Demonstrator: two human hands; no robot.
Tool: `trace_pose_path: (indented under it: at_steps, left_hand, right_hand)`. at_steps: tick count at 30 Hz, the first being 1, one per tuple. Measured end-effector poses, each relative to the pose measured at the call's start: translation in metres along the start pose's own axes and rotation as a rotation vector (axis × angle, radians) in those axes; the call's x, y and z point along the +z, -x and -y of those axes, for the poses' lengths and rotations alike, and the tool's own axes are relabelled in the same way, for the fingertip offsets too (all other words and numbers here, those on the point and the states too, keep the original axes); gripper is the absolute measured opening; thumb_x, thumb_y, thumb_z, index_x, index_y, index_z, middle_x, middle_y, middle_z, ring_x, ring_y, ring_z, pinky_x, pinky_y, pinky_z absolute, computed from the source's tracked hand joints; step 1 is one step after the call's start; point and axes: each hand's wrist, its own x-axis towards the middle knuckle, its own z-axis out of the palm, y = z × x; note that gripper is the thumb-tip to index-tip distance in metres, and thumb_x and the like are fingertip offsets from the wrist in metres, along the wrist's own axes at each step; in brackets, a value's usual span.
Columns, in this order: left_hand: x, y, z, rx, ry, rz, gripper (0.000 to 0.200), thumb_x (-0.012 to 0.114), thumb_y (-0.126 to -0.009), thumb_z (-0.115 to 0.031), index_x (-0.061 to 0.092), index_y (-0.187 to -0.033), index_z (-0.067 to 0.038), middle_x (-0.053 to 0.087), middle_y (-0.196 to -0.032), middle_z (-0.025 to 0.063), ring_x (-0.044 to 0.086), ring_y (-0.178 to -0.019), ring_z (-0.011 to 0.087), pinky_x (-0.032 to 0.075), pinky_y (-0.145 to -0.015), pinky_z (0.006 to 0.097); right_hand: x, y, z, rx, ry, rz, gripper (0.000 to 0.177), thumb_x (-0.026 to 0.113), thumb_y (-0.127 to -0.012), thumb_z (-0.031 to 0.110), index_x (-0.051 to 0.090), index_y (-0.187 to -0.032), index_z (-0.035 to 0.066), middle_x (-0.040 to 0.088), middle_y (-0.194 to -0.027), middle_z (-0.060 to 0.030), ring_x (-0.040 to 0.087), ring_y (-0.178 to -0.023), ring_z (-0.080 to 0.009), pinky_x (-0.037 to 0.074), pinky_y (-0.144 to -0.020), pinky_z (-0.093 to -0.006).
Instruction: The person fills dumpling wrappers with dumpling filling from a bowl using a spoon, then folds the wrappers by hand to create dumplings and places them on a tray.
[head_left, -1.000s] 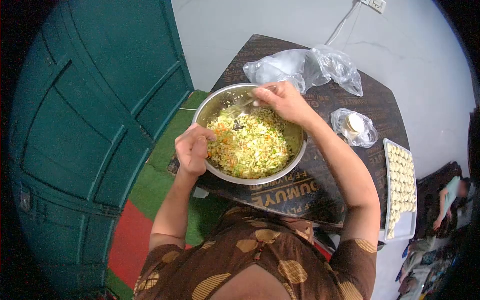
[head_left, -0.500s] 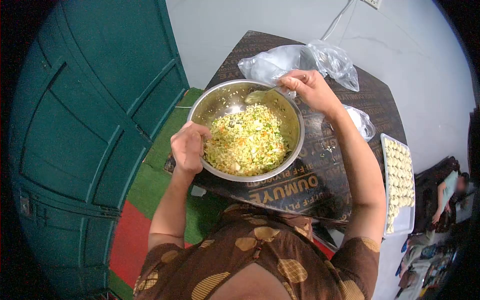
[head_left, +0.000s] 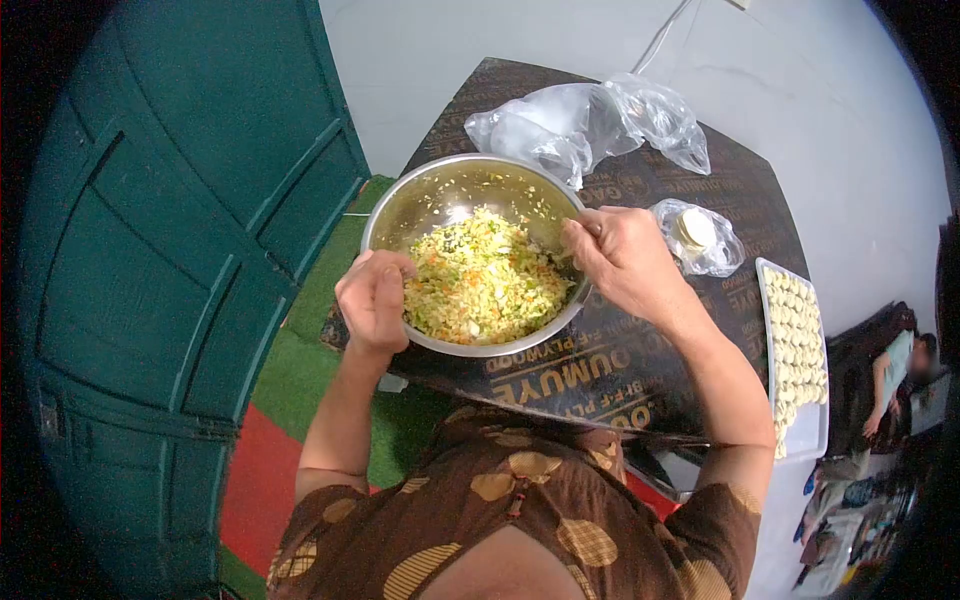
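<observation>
A dark, angular table (head_left: 735,180) is filling the middle of the scene, its far edges running near a pale wall (head_left: 420,60) with a white cable (head_left: 662,38) hanging down it. Green panelled doors (head_left: 150,250) are standing along the left, and green flooring (head_left: 310,330) with a red patch (head_left: 265,460) is showing between them and the table. On the far right, a second person (head_left: 890,380) in a light top is appearing at a distance.

Tan lettering is covering the tabletop: "OUMUYE" is standing out largest near the close edge, with "PLYWOOD" printed just beyond it, and further lines of the same print are spreading across the board.

A steel bowl (head_left: 425,205) of chopped vegetable mix (head_left: 485,285) is sitting over the table's left end, in front of the wearer. The left hand (head_left: 373,303) is gripping its left rim, fingers curled closed. The right hand (head_left: 625,258) is bunching its fingers tightly at the right rim, apparently around a slim utensil handle (head_left: 593,229), mostly hidden.

A clear plastic bag (head_left: 555,120) is lying crumpled behind the bowl; a smaller bag (head_left: 718,255) is wrapping a round pale item (head_left: 697,230) to the right. Beyond that, a white tray (head_left: 810,430) is holding rows of dumplings (head_left: 795,330).
</observation>
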Motion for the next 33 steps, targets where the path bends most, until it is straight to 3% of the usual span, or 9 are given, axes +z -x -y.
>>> trace_pose_path:
  at_steps: [7, 9, 11, 13, 15, 17, 26, 27, 33]
  left_hand:
    - [0.002, -0.001, 0.0, 0.032, -0.038, 0.006, 0.025, 0.046, -0.088, -0.014, 0.06, -0.074, 0.001, 0.057, -0.066, 0.0138, 0.051, -0.056, 0.0276, 0.041, -0.057, 0.0356]
    - [0.002, -0.002, -0.002, 0.045, -0.043, 0.013, 0.025, 0.046, -0.089, -0.015, 0.06, -0.074, 0.001, 0.057, -0.065, 0.0137, 0.05, -0.057, 0.0275, 0.041, -0.057, 0.0356]
    - [0.002, -0.004, -0.002, 0.057, -0.048, 0.019, 0.026, 0.046, -0.089, -0.015, 0.06, -0.075, 0.001, 0.056, -0.065, 0.0136, 0.05, -0.057, 0.0274, 0.041, -0.057, 0.0356]
    - [0.001, -0.004, -0.002, 0.046, -0.063, 0.031, 0.026, 0.046, -0.09, -0.015, 0.06, -0.075, 0.001, 0.057, -0.065, 0.0137, 0.051, -0.057, 0.0275, 0.041, -0.058, 0.0357]
    - [0.001, -0.005, -0.002, 0.05, -0.069, 0.035, 0.026, 0.046, -0.09, -0.015, 0.06, -0.075, 0.001, 0.057, -0.065, 0.0139, 0.051, -0.057, 0.0276, 0.041, -0.058, 0.0357]
    - [0.002, -0.006, -0.003, 0.056, -0.073, 0.042, 0.026, 0.046, -0.09, -0.015, 0.06, -0.075, 0.001, 0.057, -0.066, 0.014, 0.052, -0.058, 0.0277, 0.042, -0.058, 0.0357]
    - [0.009, -0.003, -0.009, 0.172, -0.183, 0.036, 0.023, 0.047, -0.089, -0.013, 0.059, -0.076, 0.001, 0.059, -0.07, 0.0152, 0.056, -0.061, 0.03, 0.044, -0.059, 0.0366]
    - [0.011, -0.002, -0.01, 0.149, -0.195, 0.018, 0.023, 0.047, -0.089, -0.013, 0.059, -0.076, 0.002, 0.059, -0.07, 0.0155, 0.057, -0.062, 0.0303, 0.045, -0.06, 0.0366]
    - [0.018, 0.003, -0.016, 0.075, -0.201, 0.01, 0.021, 0.047, -0.089, -0.011, 0.06, -0.078, 0.003, 0.061, -0.072, 0.016, 0.056, -0.063, 0.0312, 0.045, -0.062, 0.0371]
  right_hand:
    - [0.039, -0.019, -0.007, 0.203, -0.315, -0.059, 0.034, 0.051, -0.089, 0.02, 0.06, -0.067, -0.004, 0.057, -0.062, -0.0243, 0.062, -0.059, -0.038, 0.049, -0.059, -0.0416]
    - [0.049, -0.026, -0.015, 0.253, -0.5, -0.019, 0.033, 0.05, -0.096, 0.022, 0.064, -0.083, -0.005, 0.063, -0.061, -0.0043, 0.055, -0.056, -0.0106, 0.046, -0.054, -0.0271]
    - [0.044, -0.026, -0.017, 0.257, -0.485, -0.024, 0.032, 0.051, -0.097, 0.022, 0.065, -0.086, -0.005, 0.064, -0.064, -0.0025, 0.053, -0.056, -0.0098, 0.045, -0.055, -0.0264]
    - [0.034, -0.023, -0.018, 0.123, -0.39, -0.145, 0.033, 0.052, -0.092, 0.024, 0.064, -0.08, -0.005, 0.063, -0.065, -0.0188, 0.063, -0.06, -0.032, 0.049, -0.063, -0.0395]
    - [0.021, -0.016, -0.026, 0.048, -0.313, -0.116, 0.028, 0.054, -0.092, 0.021, 0.065, -0.087, -0.004, 0.064, -0.074, -0.0178, 0.063, -0.067, -0.0312, 0.049, -0.065, -0.0384]
    - [0.014, -0.008, -0.04, -0.279, -0.263, -0.073, 0.023, 0.055, -0.095, 0.018, 0.067, -0.091, -0.002, 0.063, -0.076, -0.0068, 0.056, -0.069, -0.016, 0.047, -0.066, -0.0299]
    - [0.048, 0.007, -0.094, 0.158, -0.743, -0.095, 0.028, 0.056, -0.097, 0.025, 0.069, -0.098, 0.0, 0.066, -0.09, 0.0002, 0.055, -0.088, -0.009, 0.045, -0.082, -0.0265]
    - [0.055, 0.007, -0.098, 0.16, -0.741, -0.147, 0.028, 0.057, -0.095, 0.022, 0.065, -0.099, -0.004, 0.069, -0.092, -0.0072, 0.061, -0.084, -0.012, 0.048, -0.078, -0.0273]
    - [0.063, 0.019, -0.099, 0.21, -0.758, -0.26, 0.038, 0.062, -0.091, 0.025, 0.057, -0.115, -0.004, 0.066, -0.089, -0.0079, 0.058, -0.081, -0.0115, 0.048, -0.074, -0.0279]
